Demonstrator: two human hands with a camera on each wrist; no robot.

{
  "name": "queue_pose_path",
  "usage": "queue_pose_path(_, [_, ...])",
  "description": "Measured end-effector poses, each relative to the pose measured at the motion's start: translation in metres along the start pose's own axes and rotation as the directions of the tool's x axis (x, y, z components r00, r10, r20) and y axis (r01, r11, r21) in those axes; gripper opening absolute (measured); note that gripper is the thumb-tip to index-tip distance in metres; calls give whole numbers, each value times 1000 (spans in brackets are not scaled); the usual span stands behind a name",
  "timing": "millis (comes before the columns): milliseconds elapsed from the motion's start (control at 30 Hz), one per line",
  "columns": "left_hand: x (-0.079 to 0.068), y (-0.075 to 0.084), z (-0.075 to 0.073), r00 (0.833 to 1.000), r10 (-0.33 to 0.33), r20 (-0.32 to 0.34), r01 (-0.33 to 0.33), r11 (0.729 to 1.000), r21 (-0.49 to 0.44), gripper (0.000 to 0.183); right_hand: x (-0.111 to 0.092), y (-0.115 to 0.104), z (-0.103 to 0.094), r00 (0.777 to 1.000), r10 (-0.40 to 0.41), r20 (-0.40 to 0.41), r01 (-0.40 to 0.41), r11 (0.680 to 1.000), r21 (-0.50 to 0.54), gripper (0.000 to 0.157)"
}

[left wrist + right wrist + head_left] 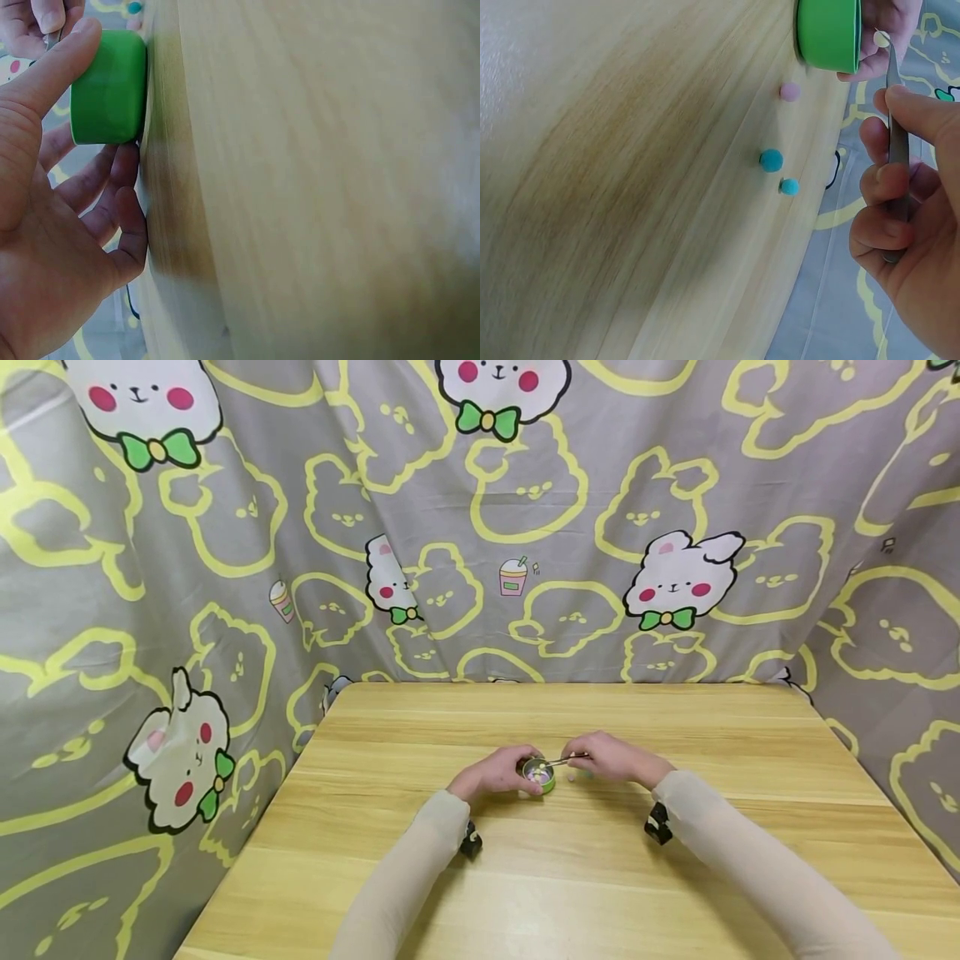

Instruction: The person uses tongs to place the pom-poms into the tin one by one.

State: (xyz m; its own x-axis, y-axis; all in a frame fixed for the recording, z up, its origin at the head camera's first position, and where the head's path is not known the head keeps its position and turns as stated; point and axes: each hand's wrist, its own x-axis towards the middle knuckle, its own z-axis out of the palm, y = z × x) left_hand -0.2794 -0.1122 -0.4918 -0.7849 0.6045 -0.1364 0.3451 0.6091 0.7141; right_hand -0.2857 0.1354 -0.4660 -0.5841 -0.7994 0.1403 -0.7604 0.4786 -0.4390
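A small round green container (548, 786) stands on the wooden table with pink and pale yellow bits inside. My left hand (498, 771) holds it, the thumb at its near side and fingers round the far side; its green wall (112, 90) fills the grip in the left wrist view. My right hand (611, 756) grips metal tweezers (898, 172), thumb on top and fingers curled beneath. A small pale yellow ball (881, 39) is at the tweezers' tips, over the container's opening in the head view.
Loose on the table beside the container lie a pink ball (790, 91), a larger teal ball (771, 160) and a smaller turquoise ball (790, 187). A patterned grey curtain (570, 510) hangs behind and beside the wooden table (525, 893).
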Motion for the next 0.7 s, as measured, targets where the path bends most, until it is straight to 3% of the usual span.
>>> queue_pose_path(700, [0,-2,0,1000,22,2,-22,1000,5,47,5,2,4,999,-37,2,37,999,-12,13])
